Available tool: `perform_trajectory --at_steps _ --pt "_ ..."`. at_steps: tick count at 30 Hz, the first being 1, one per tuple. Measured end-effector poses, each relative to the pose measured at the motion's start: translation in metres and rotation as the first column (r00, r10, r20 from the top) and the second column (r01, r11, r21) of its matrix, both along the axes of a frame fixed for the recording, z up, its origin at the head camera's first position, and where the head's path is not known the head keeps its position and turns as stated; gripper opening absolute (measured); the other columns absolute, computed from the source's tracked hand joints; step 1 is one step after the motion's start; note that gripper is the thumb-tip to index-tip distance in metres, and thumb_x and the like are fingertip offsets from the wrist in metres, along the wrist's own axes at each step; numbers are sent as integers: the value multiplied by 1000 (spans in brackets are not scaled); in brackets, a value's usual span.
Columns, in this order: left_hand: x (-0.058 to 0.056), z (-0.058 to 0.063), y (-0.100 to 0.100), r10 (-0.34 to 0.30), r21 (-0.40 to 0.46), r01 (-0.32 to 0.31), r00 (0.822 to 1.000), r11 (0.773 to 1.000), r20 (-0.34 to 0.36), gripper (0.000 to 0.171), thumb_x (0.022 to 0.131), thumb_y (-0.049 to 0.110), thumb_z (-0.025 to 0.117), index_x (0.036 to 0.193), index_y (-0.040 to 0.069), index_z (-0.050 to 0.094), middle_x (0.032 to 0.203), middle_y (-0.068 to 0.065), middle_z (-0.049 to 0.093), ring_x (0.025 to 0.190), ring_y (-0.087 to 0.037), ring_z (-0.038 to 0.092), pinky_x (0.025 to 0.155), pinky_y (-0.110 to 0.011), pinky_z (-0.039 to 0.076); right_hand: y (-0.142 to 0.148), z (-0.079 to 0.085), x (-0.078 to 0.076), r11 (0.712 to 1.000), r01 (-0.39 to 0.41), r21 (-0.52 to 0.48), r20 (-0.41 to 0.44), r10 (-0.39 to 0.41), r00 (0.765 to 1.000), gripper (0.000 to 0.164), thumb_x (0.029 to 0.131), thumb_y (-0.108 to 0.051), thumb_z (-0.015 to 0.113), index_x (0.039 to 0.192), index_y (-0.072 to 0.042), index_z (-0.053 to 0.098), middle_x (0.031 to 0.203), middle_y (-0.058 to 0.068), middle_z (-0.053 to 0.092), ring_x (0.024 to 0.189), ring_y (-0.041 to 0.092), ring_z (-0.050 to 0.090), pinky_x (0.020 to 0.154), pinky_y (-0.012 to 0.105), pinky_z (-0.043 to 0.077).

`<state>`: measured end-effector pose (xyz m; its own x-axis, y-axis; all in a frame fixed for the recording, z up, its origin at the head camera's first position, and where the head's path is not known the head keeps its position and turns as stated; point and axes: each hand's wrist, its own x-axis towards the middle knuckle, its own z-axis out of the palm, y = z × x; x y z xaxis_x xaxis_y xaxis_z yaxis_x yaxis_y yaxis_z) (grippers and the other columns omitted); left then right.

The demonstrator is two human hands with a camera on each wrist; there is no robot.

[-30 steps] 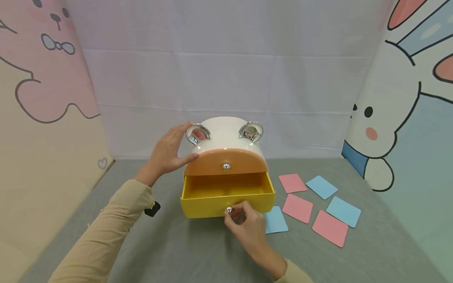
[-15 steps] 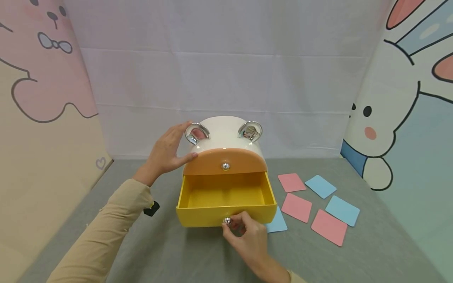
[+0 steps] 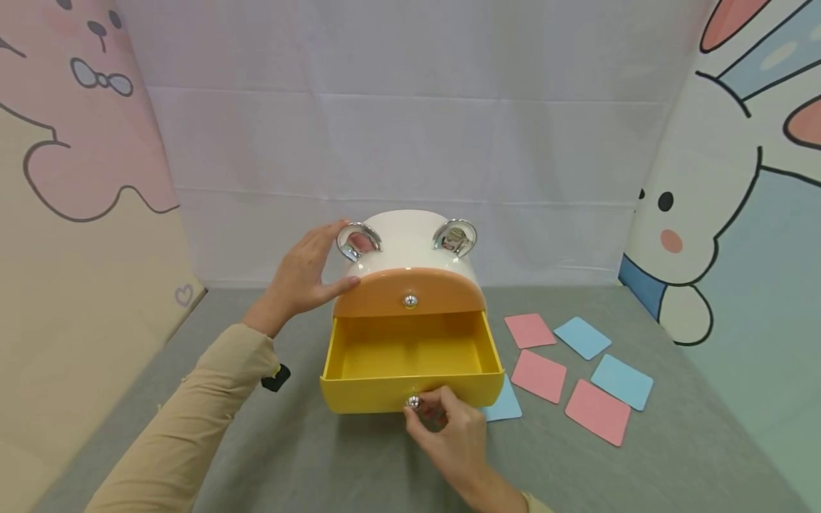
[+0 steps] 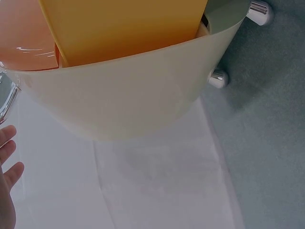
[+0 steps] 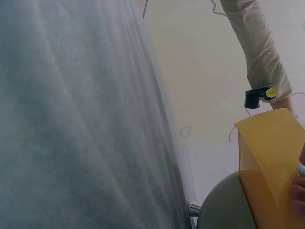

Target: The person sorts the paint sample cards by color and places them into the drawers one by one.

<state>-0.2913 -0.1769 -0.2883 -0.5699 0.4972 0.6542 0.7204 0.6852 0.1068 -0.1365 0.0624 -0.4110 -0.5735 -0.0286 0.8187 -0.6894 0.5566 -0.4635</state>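
Note:
A white rounded box (image 3: 405, 239) with two silver ears stands on the grey table. Its orange upper drawer (image 3: 372, 296) is closed, while the yellow lower drawer (image 3: 359, 395) is pulled well out with nothing inside. My right hand (image 3: 452, 438) pinches the silver knob (image 3: 413, 402) on the yellow drawer's front. At the box's upper left, my left hand (image 3: 298, 278) rests with straight fingers, fingertips by the left ear (image 3: 349, 249) and thumb at the orange drawer's edge. The left wrist view shows the box's pale side (image 4: 119, 100) and silver feet (image 4: 219, 78).
Several pink cards (image 3: 539, 375) and blue cards (image 3: 622, 382) lie on the table to the right of the box. One blue card (image 3: 505, 405) is partly hidden by the drawer. A white cloth (image 3: 410, 107) hangs behind, with cartoon-printed panels (image 3: 725, 285) at both sides.
The yellow drawer has slid further out toward me, with my right hand drawing back on its knob. During the last half second it has hardly moved. My left hand stays put.

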Motion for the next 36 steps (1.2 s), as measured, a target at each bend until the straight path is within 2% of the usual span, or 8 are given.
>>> perform_trajectory --at_steps 9,14,18,23,26,28,31,36 --pt "1 1 0 -1 1 1 1000 1000 -3 88 80 69 41 142 7 29 137 -13 41 124 -30 38 101 -49 32 3 1 1 999 22 49 11 -22 1000 26 62 -11 80 75 -13 58 63 -9 60 52 -5 51 45 8 41" --pt "2 1 0 1 -1 -1 1000 1000 -1 88 80 69 42 142 8 29 137 -13 41 124 -30 38 100 -49 33 9 12 4 995 15 100 101 -25 995 29 60 -17 83 75 -15 57 63 -11 62 55 -7 54 47 8 42" --pt "2 1 0 -1 -2 1 1000 1000 -2 87 80 68 43 142 7 29 137 -13 41 124 -30 38 100 -49 33 20 24 8 994 -34 107 189 13 982 31 59 -20 83 77 -15 59 62 -12 63 55 -5 56 49 8 43" --pt "3 1 0 1 -6 -1 1000 1000 -1 88 80 68 42 141 7 29 137 -13 41 124 -30 38 100 -50 33 51 42 10 988 -125 86 270 98 958 27 63 -16 82 79 -14 61 63 -13 62 56 -3 57 50 11 45" --pt "3 2 0 5 -10 -5 1000 1000 -2 88 80 69 41 141 7 29 138 -13 41 124 -30 38 100 -49 33 76 50 8 983 -159 91 270 130 954 25 64 -12 81 82 -14 63 66 -12 63 58 -2 57 51 15 47" --pt "3 2 0 8 -13 -8 1000 1000 -3 89 80 70 40 141 7 29 138 -13 40 124 -30 38 101 -49 33 94 52 4 979 -183 85 297 151 943 24 66 -10 80 83 -16 64 71 -11 64 61 -1 58 53 17 48" --pt "3 2 0 14 -17 -14 1000 1000 -3 89 79 70 39 141 7 29 138 -13 40 124 -30 37 101 -49 32 121 48 -6 972 -223 81 330 185 926 24 68 -6 78 84 -16 62 75 -8 62 66 4 58 57 21 50" --pt "3 2 0 17 -21 -17 1000 1000 6 88 80 68 43 141 7 29 138 -13 40 124 -30 38 100 -50 33 156 30 -31 955 -269 124 436 192 879 24 72 -7 75 90 -14 61 84 -2 63 78 10 58 66 26 51"
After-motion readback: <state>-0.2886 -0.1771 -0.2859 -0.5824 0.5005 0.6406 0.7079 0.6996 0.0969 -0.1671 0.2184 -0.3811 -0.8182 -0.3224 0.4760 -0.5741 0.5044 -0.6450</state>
